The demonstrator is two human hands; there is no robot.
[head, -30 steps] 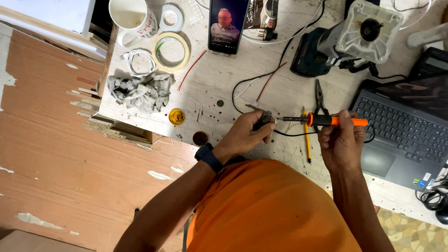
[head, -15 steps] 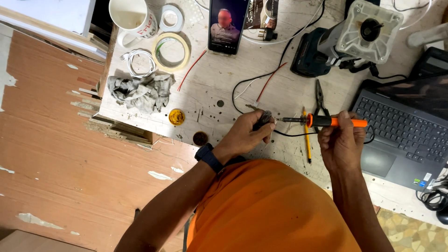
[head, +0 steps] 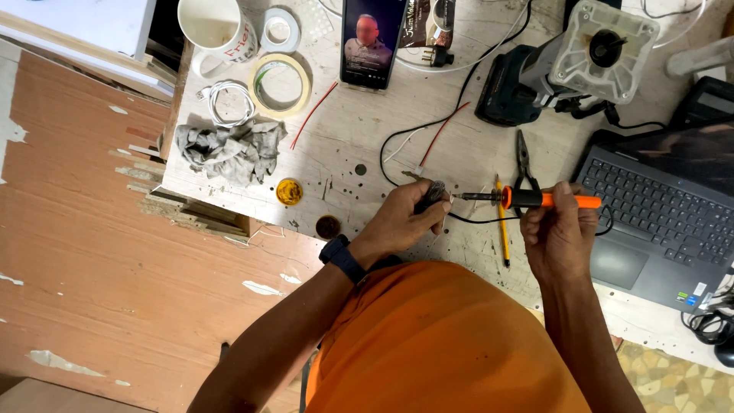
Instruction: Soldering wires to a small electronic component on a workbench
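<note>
Pointing left, soldering iron (head: pixel 535 199) lies horizontal.

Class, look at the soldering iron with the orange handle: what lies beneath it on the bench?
Under the soldering iron lie a yellow pencil and black-handled pliers, both crossing beneath its shaft. The right hand covers the bench under the handle, so nothing shows there.

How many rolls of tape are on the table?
2. A small grey roll lies at the table's far edge beside the white mug. A bigger cream roll lies just nearer, beside the coiled white cable. More could be hidden outside the view.
</note>
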